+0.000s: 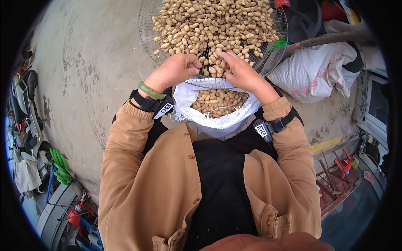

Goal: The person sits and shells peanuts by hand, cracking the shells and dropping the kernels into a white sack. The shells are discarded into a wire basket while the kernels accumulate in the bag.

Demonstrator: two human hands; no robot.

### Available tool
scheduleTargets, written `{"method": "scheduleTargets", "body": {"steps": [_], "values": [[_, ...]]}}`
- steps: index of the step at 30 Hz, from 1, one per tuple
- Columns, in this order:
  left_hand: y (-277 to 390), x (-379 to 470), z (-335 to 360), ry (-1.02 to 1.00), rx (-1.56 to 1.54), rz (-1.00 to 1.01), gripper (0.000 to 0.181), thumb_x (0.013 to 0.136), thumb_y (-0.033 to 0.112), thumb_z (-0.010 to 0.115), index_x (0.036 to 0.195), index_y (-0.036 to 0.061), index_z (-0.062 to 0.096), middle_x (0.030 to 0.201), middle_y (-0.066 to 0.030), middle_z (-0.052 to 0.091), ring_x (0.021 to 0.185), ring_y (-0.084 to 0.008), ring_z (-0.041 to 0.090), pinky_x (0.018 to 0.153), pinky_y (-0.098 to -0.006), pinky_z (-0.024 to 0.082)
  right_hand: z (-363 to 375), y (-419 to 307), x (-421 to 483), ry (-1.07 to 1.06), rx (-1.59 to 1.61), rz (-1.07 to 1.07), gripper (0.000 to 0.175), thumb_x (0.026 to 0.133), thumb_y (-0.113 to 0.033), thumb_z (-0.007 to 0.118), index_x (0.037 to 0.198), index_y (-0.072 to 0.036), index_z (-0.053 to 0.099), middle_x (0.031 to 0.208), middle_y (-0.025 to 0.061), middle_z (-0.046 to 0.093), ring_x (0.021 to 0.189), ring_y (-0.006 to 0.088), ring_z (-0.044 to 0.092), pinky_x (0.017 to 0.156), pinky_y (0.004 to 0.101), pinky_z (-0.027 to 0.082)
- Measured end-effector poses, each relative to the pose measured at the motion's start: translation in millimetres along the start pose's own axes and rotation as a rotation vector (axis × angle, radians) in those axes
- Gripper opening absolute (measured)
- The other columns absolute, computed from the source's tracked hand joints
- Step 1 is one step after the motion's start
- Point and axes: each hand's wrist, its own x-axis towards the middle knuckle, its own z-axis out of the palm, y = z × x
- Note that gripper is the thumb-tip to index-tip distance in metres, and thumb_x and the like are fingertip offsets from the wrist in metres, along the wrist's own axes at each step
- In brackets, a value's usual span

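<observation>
A heap of unshelled peanuts [216,26] covers most of a round metal wire tray [146,29]. My left hand [180,67] is at the tray's near rim, fingers curled towards the thumb; whether anything is inside them is hidden. Over a small cluster of peanuts by the same rim, my right hand [241,70] has its thumb and forefinger apart, with the fingertips touching or close to the nuts. Just below the rim, a white woven sack [216,125] gapes between my knees, and more peanuts [216,102] lie inside it.
A filled white sack with pink flowers [311,73] rests on the concrete floor [81,78] at the right, beneath a wooden pole [336,38]. Green gloves [60,166] lie at the left. A red-handled tool [344,164] is at the lower right.
</observation>
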Motion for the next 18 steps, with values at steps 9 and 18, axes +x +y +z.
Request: {"method": "scheduleTargets", "body": {"steps": [9,18], "values": [[-2,22,37,0.206,0.459,0.107,0.023,0.082,0.01,0.067,0.105,0.0089,0.064,0.089,-0.0145,0.068,0.087,-0.0364,0.068,0.075,-0.0446,0.053,-25,7,1,0.306,-0.225,-0.135,0.04,0.081,0.003,0.062,0.119,-0.006,0.063,0.119,0.015,0.062,0.111,0.0346,0.06,0.095,0.0403,0.049],[-9,17,-9,0.042,-0.193,-0.034,0.022,0.096,-0.003,0.055,0.117,0.0022,0.059,0.106,-0.0014,0.067,0.095,-0.0121,0.066,0.079,-0.0257,0.054,-13,-7,4,0.127,0.037,-0.105,0.018,0.083,0.001,0.064,0.1,-0.004,0.068,0.091,0.0118,0.061,0.08,0.0254,0.065,0.073,0.0358,0.054]]}}
